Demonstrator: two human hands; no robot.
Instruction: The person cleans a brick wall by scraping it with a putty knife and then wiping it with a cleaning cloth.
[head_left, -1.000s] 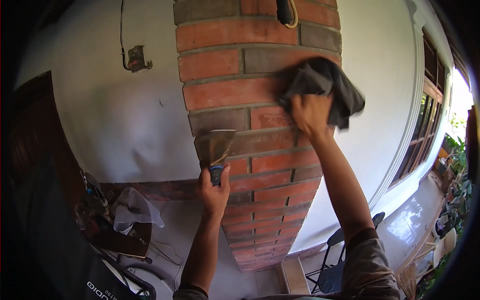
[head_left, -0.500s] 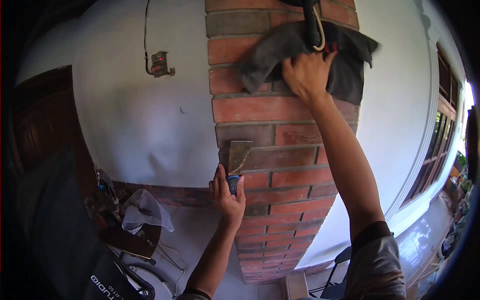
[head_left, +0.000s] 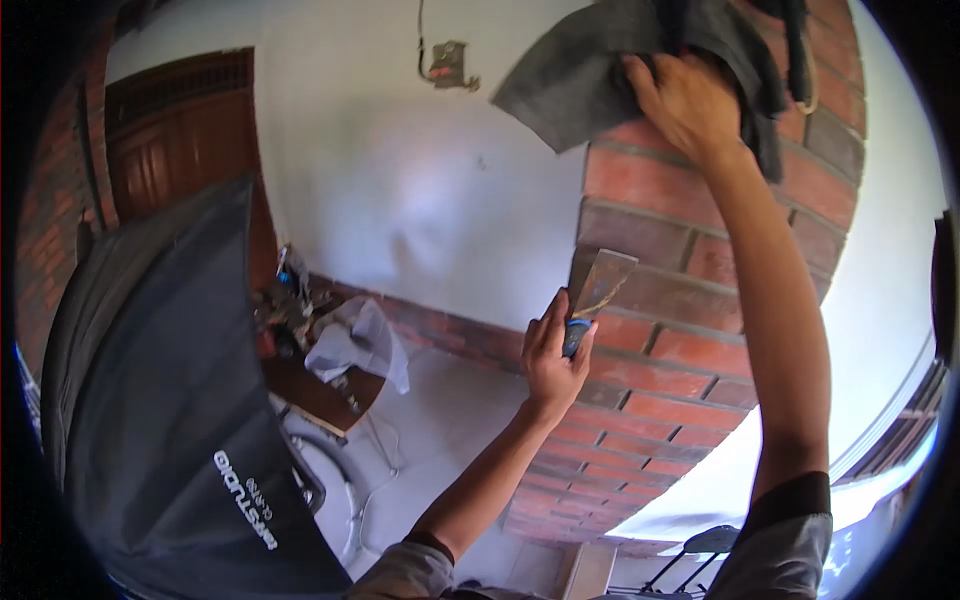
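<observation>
My left hand (head_left: 556,365) is closed around the blue-and-black handle of a putty knife (head_left: 604,285). Its flat blade points up in front of the brick pillar (head_left: 690,362) and has a tan streak along one edge. Higher up, my right hand (head_left: 693,108) grips a dark grey cloth (head_left: 575,75) at the upper part of the pillar. One side of the cloth spreads out past the pillar's left edge, and folds hang down beside my wrist. The fingertips of my right hand are partly hidden in the cloth.
A large black softbox (head_left: 185,400) fills the lower left. Behind it, a white plastic bag (head_left: 360,340) lies on a small brown table (head_left: 345,400). A black strap with a pale hook (head_left: 806,95) hangs by the pillar. A small electrical box (head_left: 450,66) is on the white wall.
My view has turned left, bringing the softbox into sight. My right hand and the cloth have moved left, away from the hook. My left hand keeps the putty knife in much the same pose.
</observation>
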